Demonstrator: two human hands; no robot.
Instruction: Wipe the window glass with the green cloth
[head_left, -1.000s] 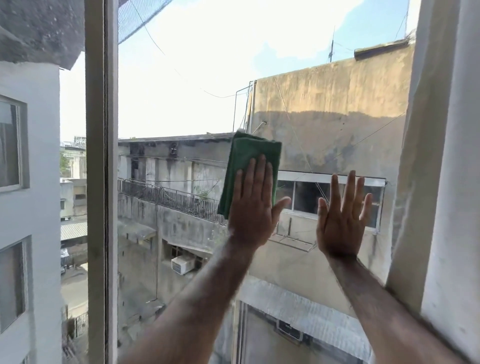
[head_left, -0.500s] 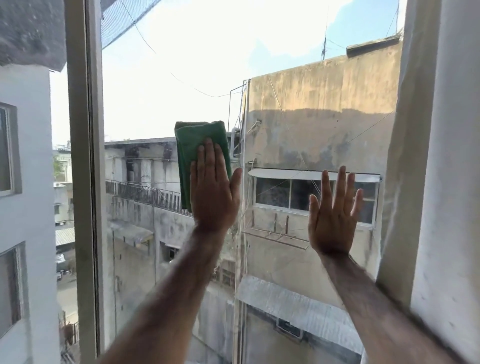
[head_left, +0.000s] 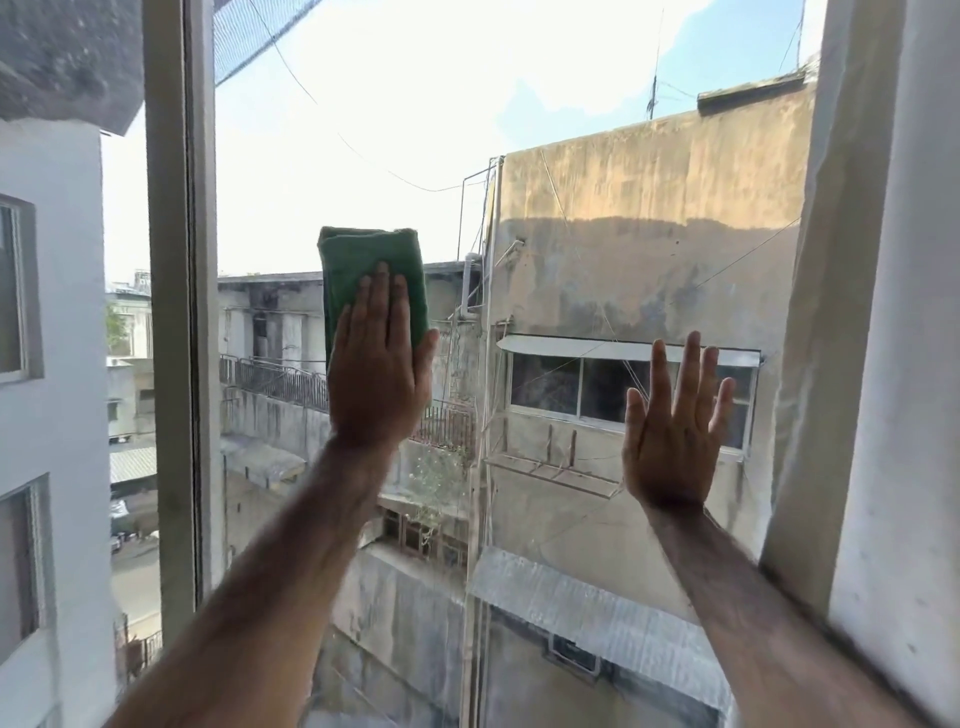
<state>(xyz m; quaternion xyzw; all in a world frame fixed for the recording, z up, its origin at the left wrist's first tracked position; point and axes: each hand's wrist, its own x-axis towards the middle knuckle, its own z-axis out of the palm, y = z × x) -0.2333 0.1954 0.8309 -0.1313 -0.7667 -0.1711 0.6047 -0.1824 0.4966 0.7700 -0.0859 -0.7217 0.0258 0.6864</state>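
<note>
Head view: left hand (head_left: 376, 374) flat on the green cloth (head_left: 371, 280), fingers straight and together, palm pressing it against the window glass (head_left: 311, 156). Not a pinch or a clench, just an open palm pinning the folded cloth to the pane. Cloth sits mid-height on the pane, left of centre, its top half sticking out above the fingertips, lower part hidden under the hand. Right hand (head_left: 672, 431) is spread wide, holding nothing, set against the glass nearer the right frame (head_left: 831, 312); looks like a brace, though actual contact can't be confirmed.

Step in hand, by my read: wiping strokes across the pane. To do it well, keep even pressure through the whole palm so the cloth doesn't slip out or bunch at the loose top edge. Overlap each pass, and work right up to the left frame post (head_left: 176, 312) and into the corners. The lower glass looks hazy and streaked, so it probably needs passes too. The bare hand may leave prints where it rests, so that patch wants a final wipe. Buildings (head_left: 649, 234) outside show through clearly up top.
</note>
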